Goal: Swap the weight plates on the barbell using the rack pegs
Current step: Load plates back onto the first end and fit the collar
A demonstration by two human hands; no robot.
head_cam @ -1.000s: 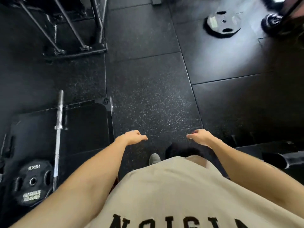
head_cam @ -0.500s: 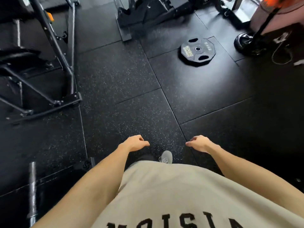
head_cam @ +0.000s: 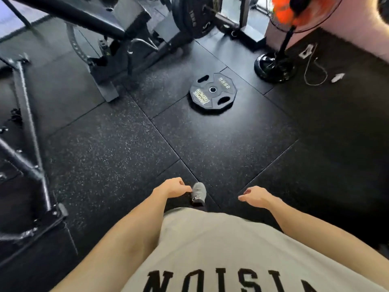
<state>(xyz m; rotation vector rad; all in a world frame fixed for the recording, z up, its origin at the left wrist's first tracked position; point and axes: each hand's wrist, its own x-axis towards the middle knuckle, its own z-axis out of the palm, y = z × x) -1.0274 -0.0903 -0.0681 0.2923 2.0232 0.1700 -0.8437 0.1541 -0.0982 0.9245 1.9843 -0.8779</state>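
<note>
Weight plate (head_cam: 213,91) — black, flat on the rubber floor (head_cam: 117,148), well ahead of the person. Left hand (head_cam: 171,188) and right hand (head_cam: 255,196) — loosely curled, holding nothing, low before the torso. Upright plates (head_cam: 190,14) — apparently on a rack, far back. Fan base (head_cam: 273,67) nearby.

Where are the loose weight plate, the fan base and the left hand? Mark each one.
weight plate (head_cam: 213,93), head view, on its flat top face beside the centre hole.
fan base (head_cam: 273,68), head view, on the round black foot.
left hand (head_cam: 172,188), head view, on the back of the hand.
</note>
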